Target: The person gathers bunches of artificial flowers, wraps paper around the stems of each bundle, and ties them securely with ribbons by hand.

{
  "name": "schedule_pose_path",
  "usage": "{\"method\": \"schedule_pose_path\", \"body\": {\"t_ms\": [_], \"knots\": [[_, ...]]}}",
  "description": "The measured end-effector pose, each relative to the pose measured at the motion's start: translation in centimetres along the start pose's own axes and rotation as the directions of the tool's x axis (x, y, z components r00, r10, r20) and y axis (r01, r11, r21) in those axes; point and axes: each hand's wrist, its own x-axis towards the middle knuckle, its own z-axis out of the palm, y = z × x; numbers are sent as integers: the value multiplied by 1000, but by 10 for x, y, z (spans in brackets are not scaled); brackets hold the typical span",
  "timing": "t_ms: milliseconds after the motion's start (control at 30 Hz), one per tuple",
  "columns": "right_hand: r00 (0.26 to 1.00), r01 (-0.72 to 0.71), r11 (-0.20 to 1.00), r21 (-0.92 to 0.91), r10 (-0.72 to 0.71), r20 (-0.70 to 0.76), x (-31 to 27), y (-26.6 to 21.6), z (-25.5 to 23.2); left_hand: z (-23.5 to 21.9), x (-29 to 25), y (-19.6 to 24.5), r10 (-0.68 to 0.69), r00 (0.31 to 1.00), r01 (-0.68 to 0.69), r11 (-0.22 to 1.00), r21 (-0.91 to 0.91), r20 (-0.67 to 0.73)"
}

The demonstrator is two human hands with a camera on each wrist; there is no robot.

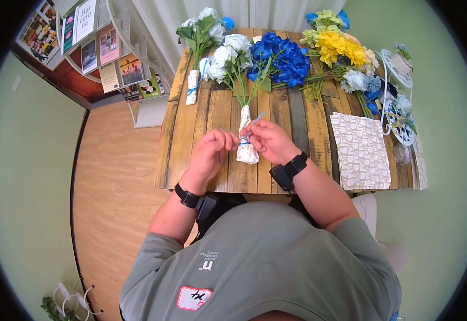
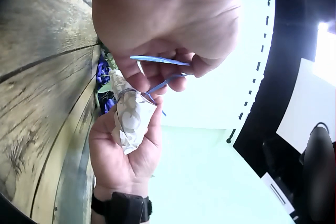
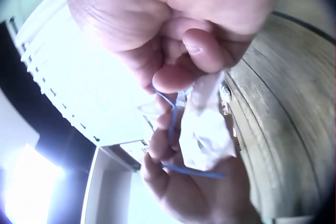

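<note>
A bouquet of pale blue-white roses (image 1: 225,60) lies on the wooden table, its stems wrapped in patterned paper (image 1: 248,154) that points toward the person. Round this wrap runs a thin blue ribbon (image 2: 163,83). My left hand (image 1: 210,151), left of the wrap, pinches one end of the ribbon between thumb and fingers. On the other side my right hand (image 1: 272,142) pinches the ribbon's other part, its fingers right at the wrap. In the right wrist view a blue ribbon tail (image 3: 194,172) crosses the left palm.
Another wrapped bouquet (image 1: 192,88) lies at the left. Blue flowers (image 1: 279,59) and yellow flowers (image 1: 341,48) are at the back. Patterned paper sheets (image 1: 360,151) lie at the right beside a white metal stand (image 1: 399,125). A magazine rack (image 1: 118,53) stands left of the table.
</note>
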Motion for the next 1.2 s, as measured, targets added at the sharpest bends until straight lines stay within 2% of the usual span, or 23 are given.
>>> {"method": "schedule_pose_path", "body": {"t_ms": [33, 100, 167, 233, 300, 367, 400, 433, 500, 533, 600, 633, 700, 733, 767, 800, 833, 900, 933, 1000, 1033, 1100, 1200], "knots": [[1000, 3, 1000, 24, -3, 2, 0, -1, 0, -2, -1, -2, 0, 1000, 0, 1000, -1, 0], [1000, 2, 999, 48, -2, 4, -1, -2, 1, -6, -4, -6, -89, 996, 88, 996, -30, -7], [999, -35, 997, -75, 32, -42, -4, -2, 5, -9, -5, -9, -84, 996, 84, 996, 13, 0], [997, -50, 991, -124, 42, -68, -3, 5, -2, -12, -8, -11, -80, 997, 80, 995, 58, 9], [995, -63, 982, -176, 47, -93, -1, 12, -7, -18, -10, -16, -63, 997, 47, 956, 289, 47], [994, -56, 941, -333, 22, -106, -1, 16, -11, -25, -12, -22, -67, 997, 51, 944, 327, 39], [994, -57, 942, -332, 23, -106, -1, 18, -11, -27, -13, -23, -70, 997, 54, 930, 364, 31], [992, -63, 937, -345, 19, -128, 0, 20, -12, -30, -13, -24, -71, 997, 55, 929, 365, 29], [989, -69, 932, -356, 17, -149, 0, 25, -12, -36, -14, -22, -179, 979, 200, 922, 332, -93], [986, -70, 903, -424, -2, -167, 2, 28, -11, -39, -14, -23, -179, 979, 200, 922, 332, -93], [982, -74, 869, -489, -22, -188, 4, 37, -12, -41, -14, -26, -244, 958, 265, 956, 130, -153], [979, -40, 777, -628, -95, -180, 6, 45, -13, -41, -16, -27, -248, 957, 268, 955, 129, -150], [959, -24, 509, -860, -231, -164, 2, 48, -1, -41, -18, -25, -223, 964, 257, 919, 299, -144], [958, -23, 507, -861, -234, -164, 0, 45, 6, -39, -18, -23, -222, 965, 255, 919, 300, -141], [951, 55, 346, -936, -303, -56, -2, 42, 10, -36, -19, -20, -70, 990, 124, 843, 523, -121], [935, 127, 172, -977, -349, 60, -4, 42, 12, -32, -20, -16, 74, 995, -4, 702, 712, -67], [935, 127, 172, -977, -348, 60, -5, 42, 12, -24, -18, -10, 73, 995, -3, 703, 712, -68], [931, 181, 42, -983, -329, 158, -4, 43, 14, -10, -10, 6, 282, 957, -178, 413, 893, 61], [931, 188, 41, -981, -326, 165, -3, 44, 11, -7, -6, 10, 288, 956, -178, 410, 895, 58], [926, 273, -20, -962, -264, 268, -2, 46, 5, -3, 6, 14, 180, 984, -93, 431, 898, 16], [926, 274, -23, -962, -265, 270, -2, 46, 5, -3, 12, 14, 182, 983, -96, 430, 897, 18], [926, 289, 71, -955, -273, 260, -3, 46, 5, -5, 23, 11, 45, 998, 15, 510, 860, -44], [920, 279, 117, -953, -317, 230, 0, 48, 4, -15, 32, -2, 0, 1000, 16, 580, 814, -20]]}}
